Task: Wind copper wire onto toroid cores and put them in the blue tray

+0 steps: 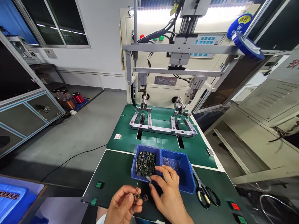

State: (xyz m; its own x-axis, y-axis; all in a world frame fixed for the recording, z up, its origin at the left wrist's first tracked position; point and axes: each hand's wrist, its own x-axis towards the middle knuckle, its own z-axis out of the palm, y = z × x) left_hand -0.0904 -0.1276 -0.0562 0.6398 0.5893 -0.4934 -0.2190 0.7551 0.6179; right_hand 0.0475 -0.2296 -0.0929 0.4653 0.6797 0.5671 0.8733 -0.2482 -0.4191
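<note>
My left hand (123, 203) is closed in a pinch on a small copper-wound coil (136, 195) held above the green table near its front edge. A second small copper-wound coil (145, 197) lies on the table just right of it. My right hand (167, 193) rests over the front rim of the blue two-compartment bin (187, 183), fingers spread and slightly curled, thumb near the loose coil. The bin's left compartment holds several dark unwound cores (145, 163). The right compartment holds thin copper wire scraps (171, 163).
Scissors (205, 193) lie right of the bin. A winding machine with a metal fixture frame (163, 126) stands at the table's back. Green buttons (99, 184) sit front left, red and green buttons (235, 206) front right. Copper wire spools (77, 98) stand on the floor left.
</note>
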